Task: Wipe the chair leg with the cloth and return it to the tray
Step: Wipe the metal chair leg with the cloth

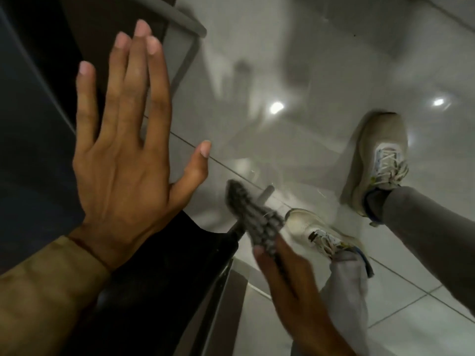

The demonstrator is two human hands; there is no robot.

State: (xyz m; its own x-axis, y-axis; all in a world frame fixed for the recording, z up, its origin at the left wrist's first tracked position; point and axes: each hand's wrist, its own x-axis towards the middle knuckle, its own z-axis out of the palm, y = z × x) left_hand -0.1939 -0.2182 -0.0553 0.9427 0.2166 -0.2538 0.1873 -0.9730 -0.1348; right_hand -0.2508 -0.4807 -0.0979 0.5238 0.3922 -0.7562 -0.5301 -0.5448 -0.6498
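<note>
My left hand [123,150] is spread flat with fingers apart, resting on the dark chair [164,278] at the left, holding nothing. My right hand [285,283] reaches down at lower centre, gripping a grey checked cloth [253,219]. The cloth is pressed around the thin grey chair leg [266,194], whose foot shows just beyond the cloth, touching the white tiled floor [295,73]. Most of the leg is hidden by the cloth and my hand. The picture is blurred around the cloth. No tray is in view.
My two feet in pale sneakers [380,160] [318,232] stand on the floor right of the chair leg. A grey bar of other furniture [185,21] crosses the top. Ceiling lights reflect in the glossy tiles.
</note>
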